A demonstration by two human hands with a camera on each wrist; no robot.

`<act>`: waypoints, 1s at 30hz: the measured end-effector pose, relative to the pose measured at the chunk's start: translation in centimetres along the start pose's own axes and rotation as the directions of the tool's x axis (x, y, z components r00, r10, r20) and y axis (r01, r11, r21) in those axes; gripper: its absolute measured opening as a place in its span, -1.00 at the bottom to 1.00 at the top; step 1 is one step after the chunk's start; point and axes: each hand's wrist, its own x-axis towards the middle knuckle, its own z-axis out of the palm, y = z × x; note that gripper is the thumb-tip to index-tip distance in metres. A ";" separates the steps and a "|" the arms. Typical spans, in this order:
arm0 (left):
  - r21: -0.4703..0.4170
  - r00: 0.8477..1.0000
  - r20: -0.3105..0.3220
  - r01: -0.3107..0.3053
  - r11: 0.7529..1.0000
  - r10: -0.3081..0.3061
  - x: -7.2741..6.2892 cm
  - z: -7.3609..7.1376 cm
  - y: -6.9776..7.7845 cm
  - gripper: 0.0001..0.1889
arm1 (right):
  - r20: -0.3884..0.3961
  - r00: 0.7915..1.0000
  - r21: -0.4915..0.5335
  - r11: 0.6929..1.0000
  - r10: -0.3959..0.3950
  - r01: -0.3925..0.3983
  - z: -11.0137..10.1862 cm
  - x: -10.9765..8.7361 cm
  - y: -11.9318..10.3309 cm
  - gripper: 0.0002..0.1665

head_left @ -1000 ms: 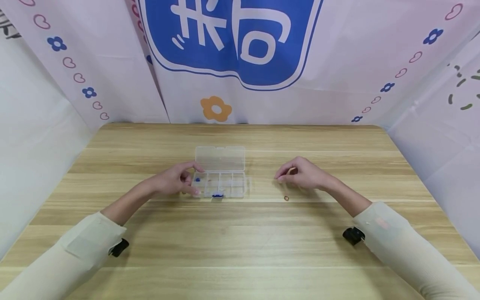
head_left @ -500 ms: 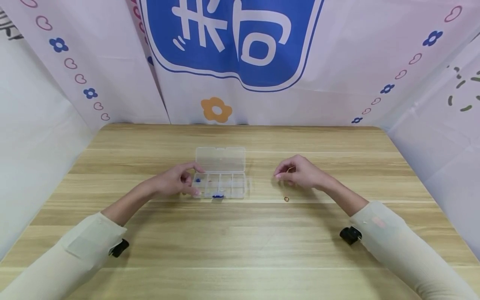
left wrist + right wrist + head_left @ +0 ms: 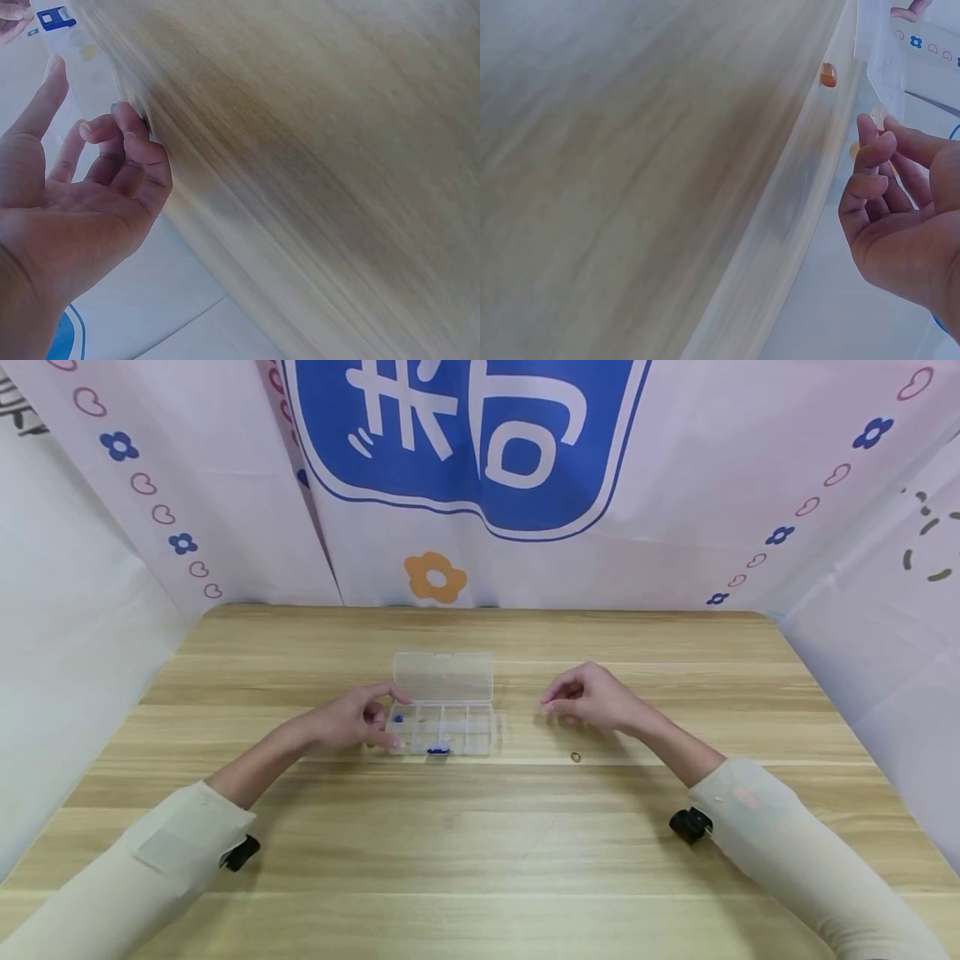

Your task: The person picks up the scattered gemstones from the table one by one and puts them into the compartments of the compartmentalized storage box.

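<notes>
A clear plastic compartment box [image 3: 478, 742] stands on the table with its lid [image 3: 443, 677] folded back. It has a blue latch [image 3: 438, 751] at the front, and a small blue piece [image 3: 398, 719] lies in the back left compartment. My left hand [image 3: 351, 718] holds the box's left end, index finger at the back and thumb at the front. To the right of the box, my right hand [image 3: 592, 697] pinches a small clear bead [image 3: 878, 112] between thumb and fingertips, just above the table. An orange-brown bead [image 3: 575, 757] lies on the table nearer me.
The wooden table [image 3: 480, 843] runs back to a printed cloth wall [image 3: 675, 560] with a blue sign and flowers. White cloth also closes off both sides. A black device [image 3: 690, 825] sits at the right sleeve, another [image 3: 240, 853] at the left.
My right hand has moved a little left and away from me, toward the box, leaving the orange-brown bead behind. The left hand stays at the box.
</notes>
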 end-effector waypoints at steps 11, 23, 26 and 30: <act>-0.002 1.000 -0.002 -0.003 1.000 0.003 0.1 0.0 0.0 -0.37 | -0.013 1.000 0.010 1.000 -0.011 0.011 0.5 0.6 -1.0 -0.90; -0.001 1.000 0.001 -0.004 1.000 0.004 -0.1 0.2 -0.1 -0.36 | -0.017 0.999 0.034 0.998 -0.047 0.048 1.0 1.4 -1.6 -0.88; -0.006 1.000 0.002 -0.006 1.000 0.006 -0.1 0.2 -0.1 -0.36 | -0.021 0.998 0.048 0.997 -0.056 0.056 1.1 1.7 -2.0 -0.89; -0.006 1.000 -0.001 -0.008 1.000 0.008 0.0 0.1 -0.1 -0.36 | -0.023 0.997 0.057 0.996 -0.071 0.073 1.3 2.0 -2.3 -0.90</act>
